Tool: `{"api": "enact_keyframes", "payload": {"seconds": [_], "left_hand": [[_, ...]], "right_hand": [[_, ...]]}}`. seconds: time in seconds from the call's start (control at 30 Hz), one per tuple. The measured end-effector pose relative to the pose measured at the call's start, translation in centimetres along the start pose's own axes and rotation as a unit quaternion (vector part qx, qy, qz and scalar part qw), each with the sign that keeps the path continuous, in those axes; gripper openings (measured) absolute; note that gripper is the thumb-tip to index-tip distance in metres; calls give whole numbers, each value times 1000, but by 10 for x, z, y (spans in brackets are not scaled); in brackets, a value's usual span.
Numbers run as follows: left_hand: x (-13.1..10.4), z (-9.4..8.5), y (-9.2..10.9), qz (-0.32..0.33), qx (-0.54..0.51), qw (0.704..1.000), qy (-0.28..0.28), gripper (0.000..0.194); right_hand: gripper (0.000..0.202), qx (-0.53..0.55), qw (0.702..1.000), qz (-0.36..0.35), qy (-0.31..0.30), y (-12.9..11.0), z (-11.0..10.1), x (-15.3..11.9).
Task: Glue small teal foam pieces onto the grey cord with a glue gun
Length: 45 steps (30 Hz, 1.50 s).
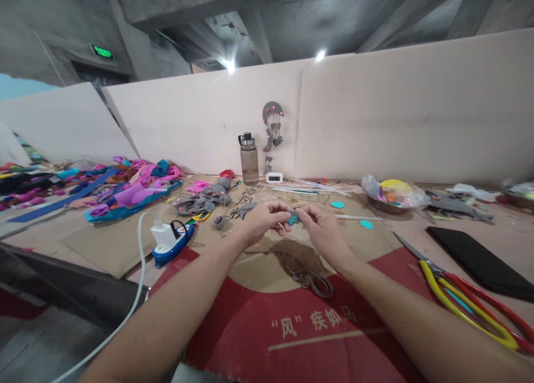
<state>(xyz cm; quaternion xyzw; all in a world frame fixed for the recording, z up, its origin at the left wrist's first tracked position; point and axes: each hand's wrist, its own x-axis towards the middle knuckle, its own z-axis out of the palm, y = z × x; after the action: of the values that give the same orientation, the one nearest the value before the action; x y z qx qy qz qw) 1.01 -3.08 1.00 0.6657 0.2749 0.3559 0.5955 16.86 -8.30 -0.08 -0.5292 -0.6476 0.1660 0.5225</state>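
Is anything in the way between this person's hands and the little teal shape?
Nothing visible: the left hand and the right hand both have their fingers on the teal shape. The loose grey cord lies on the cardboard, nearer the person's body, not between them.

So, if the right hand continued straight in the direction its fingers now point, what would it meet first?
The small turquoise piece, which the right hand already seems to touch; just beyond it, probably the fingers of the left hand, though depth is unclear.
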Motion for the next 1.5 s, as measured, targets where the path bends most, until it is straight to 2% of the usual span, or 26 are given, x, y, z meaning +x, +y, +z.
{"api": "enact_keyframes", "payload": {"seconds": [0.3, 0.43, 0.63, 0.93, 1.13, 1.3, 1.5], "left_hand": [[-2, 2, 0, 12, 42, 999, -14, 32], [-1, 0, -1, 26, 113, 993, 15, 27], [2, -6, -3, 97, 249, 962, 59, 22], [-1, 1, -3, 55, 251, 966, 30, 23], [-1, 3, -3, 20, 174, 985, 14, 22], [0, 4, -5, 29, 145, 989, 12, 24], [1, 0, -8, 58, 210, 976, 10, 22]], "right_hand": [[32, 2, 1000, -1, -11, 2, 2, 0], [32, -1, 1000, -2, -19, 0, 1, -1], [32, -19, 1000, -8, -15, 1, 2, -1], [31, -52, 999, -2, -12, 5, 1, 0], [30, -66, 998, -9, -7, 7, 1, 1], [31, -66, 998, -14, -8, 2, 0, 1], [29, -78, 997, -25, -13, 1, 0, 0]]}}
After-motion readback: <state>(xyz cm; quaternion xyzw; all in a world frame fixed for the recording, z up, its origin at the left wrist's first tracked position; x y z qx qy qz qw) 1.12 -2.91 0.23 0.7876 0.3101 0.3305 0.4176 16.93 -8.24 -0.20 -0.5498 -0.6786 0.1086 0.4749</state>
